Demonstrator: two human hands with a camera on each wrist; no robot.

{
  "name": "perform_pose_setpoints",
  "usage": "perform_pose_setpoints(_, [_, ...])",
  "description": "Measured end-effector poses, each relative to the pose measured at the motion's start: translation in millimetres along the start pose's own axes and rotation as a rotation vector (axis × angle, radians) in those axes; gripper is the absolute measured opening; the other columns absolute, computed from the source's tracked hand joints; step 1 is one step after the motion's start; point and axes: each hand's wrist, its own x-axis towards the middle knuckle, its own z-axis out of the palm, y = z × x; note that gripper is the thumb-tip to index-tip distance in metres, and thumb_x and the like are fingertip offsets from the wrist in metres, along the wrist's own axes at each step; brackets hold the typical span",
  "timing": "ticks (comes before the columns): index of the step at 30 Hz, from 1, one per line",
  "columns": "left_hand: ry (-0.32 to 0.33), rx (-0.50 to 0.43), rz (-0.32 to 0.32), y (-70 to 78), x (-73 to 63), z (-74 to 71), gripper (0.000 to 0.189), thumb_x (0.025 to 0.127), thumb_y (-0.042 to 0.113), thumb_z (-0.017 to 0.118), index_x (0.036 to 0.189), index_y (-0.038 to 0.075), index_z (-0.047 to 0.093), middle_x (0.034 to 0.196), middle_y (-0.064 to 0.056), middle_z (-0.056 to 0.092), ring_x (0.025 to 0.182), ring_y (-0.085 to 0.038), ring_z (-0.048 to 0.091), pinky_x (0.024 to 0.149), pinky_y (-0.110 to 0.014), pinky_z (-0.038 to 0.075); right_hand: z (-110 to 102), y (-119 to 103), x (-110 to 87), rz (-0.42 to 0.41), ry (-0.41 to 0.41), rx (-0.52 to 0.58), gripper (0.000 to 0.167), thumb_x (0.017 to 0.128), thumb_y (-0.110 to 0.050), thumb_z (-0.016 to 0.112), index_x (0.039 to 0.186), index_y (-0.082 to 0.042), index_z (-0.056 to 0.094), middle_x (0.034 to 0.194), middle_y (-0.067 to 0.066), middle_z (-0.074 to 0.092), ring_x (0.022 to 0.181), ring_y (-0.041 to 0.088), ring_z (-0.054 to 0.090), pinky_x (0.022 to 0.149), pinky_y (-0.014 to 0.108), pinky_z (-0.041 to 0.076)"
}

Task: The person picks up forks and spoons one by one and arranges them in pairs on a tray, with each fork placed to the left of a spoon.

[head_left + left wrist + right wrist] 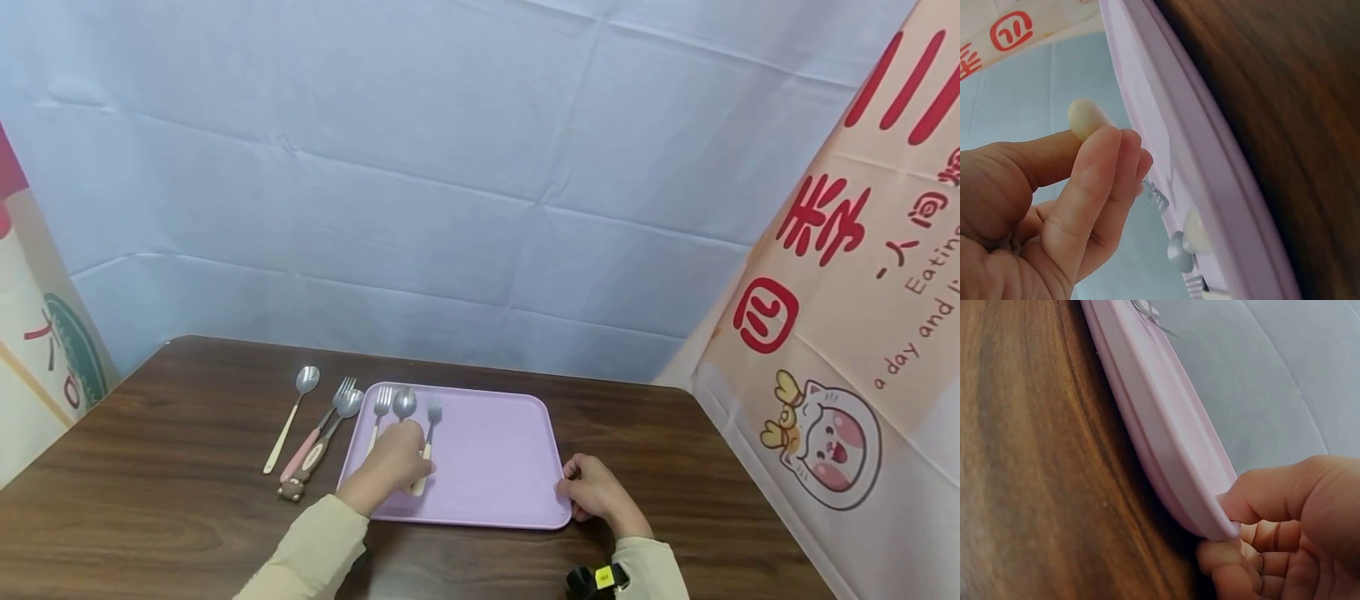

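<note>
My left hand (396, 458) is over the left half of a lilac tray (495, 458), pinching a fork (434, 413) by its cream handle. The handle's rounded end (1088, 119) pokes out between thumb and fingers in the left wrist view. Left of that fork lie a spoon (405, 402), its handle hidden behind the hand, and another fork (382, 402) with a pale handle. At the tray's near right corner my right hand (596, 487) grips the rim (1210, 509), thumb on top and fingers beneath.
Left of the tray on the brown wooden table (150, 450) lie a spoon with a yellow handle (281, 437), a fork with a pink handle (302, 454) and a spoon with a brown bear-ended handle (317, 454). A pale cloth (412, 208) hangs behind; a printed cloth (862, 333) hangs right.
</note>
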Motion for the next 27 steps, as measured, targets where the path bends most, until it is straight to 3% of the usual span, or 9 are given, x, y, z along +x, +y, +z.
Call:
perform_pose_setpoints(20, [-0.01,0.068,-0.002,8.2,5.0,14.2,0.033,0.062,0.005,0.08,0.059,0.006,0.047,0.054,-0.001,0.047,0.052,-0.017,0.05,0.054,-0.027,0.047,-0.5,2.1,0.7,-0.008,-0.01,-0.003,0.012,0.074,0.003,0.059,0.081,-0.001,0.05,0.057,0.01,0.049,0.043,0.015,0.048,0.042,0.029,0.046])
perform_pose_setpoints(27, [-0.037,0.041,-0.038,8.7,7.5,16.9,0.032,0.06,0.003,0.081,0.064,0.002,0.05,0.057,-0.004,0.048,0.052,-0.019,0.052,0.044,-0.022,0.045,-0.8,2.8,0.8,-0.014,-0.006,-0.003,0.012,0.074,0.002,0.06,0.081,-0.001,0.05,0.057,0.01,0.049,0.043,0.015,0.049,0.042,0.029,0.046])
